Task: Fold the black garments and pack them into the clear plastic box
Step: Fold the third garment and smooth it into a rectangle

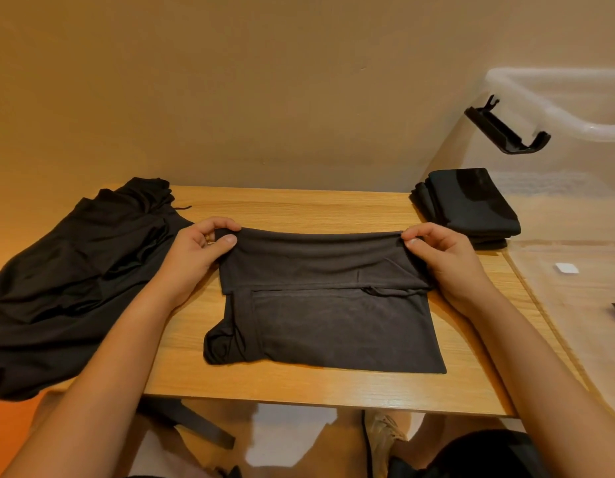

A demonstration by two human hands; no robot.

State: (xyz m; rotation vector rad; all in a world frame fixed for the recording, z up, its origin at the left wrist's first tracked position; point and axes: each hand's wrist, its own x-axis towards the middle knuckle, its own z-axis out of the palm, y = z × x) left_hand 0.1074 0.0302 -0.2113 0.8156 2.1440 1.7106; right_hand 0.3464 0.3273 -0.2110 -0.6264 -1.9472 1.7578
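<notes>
Black cloth is the whole job here, and the piece we are working on, the black garment (328,315), sits mid-desk with its near half flat on the wood and its far edge raised in a doubled band between our hands.

The weak spot, as we judge it, is the bunched lump (223,343) at the near-left corner. If we bring the fold down over it, that wad would likely be trapped inside and leave the packet thick on one side. The raised band also sags a little in the middle, so an uneven pull from either side could skew the edges, and a loose pinch could let the inner layer slip out. On our left, the unfolded pile (75,270) spills past the front edge of the desk (299,208), and a nudge from our forearm might drag it off.

Our left hand (192,257) grasps the far-left corner of the band, thumb pressed on the near face and fingers curled behind. Our right hand (444,267) mirrors it at the far-right corner, pinching the cloth between thumb and fingertips. Both wrists sit low, forearms angled inward over the desk.

To the right stands the clear plastic box (554,98), and a folded stack (471,205) appears to lie inside it, seen through its wall.
</notes>
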